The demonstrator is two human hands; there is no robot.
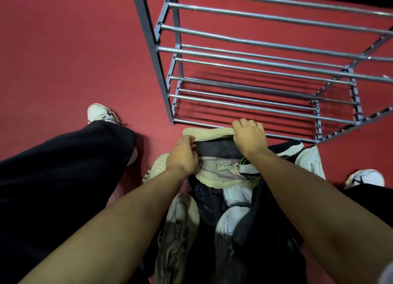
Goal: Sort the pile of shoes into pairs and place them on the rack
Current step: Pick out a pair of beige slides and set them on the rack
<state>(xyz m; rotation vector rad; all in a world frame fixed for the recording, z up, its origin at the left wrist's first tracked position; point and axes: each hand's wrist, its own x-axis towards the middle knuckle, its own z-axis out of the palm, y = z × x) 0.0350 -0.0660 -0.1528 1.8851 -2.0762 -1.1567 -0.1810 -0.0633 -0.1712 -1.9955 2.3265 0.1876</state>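
Note:
A pile of shoes (214,177) lies on the red floor right in front of the metal rack (255,79). On top rests a dark shoe with a cream sole (208,132), lying on its side. My right hand (249,134) grips its cream sole from above. My left hand (182,154) pinches the dark upper at its left end. Under it sits a cream and white mesh sneaker (221,173). A grey-patterned sneaker (178,230) and a white one (229,220) lie nearer me. The rack's bars hold nothing.
My own feet in white sneakers stand at the left (102,113) and the right (363,177), with dark trouser legs (63,166) beside the pile. Another white shoe (310,158) and a black-and-white one (291,148) lie at the pile's right edge, next to the rack.

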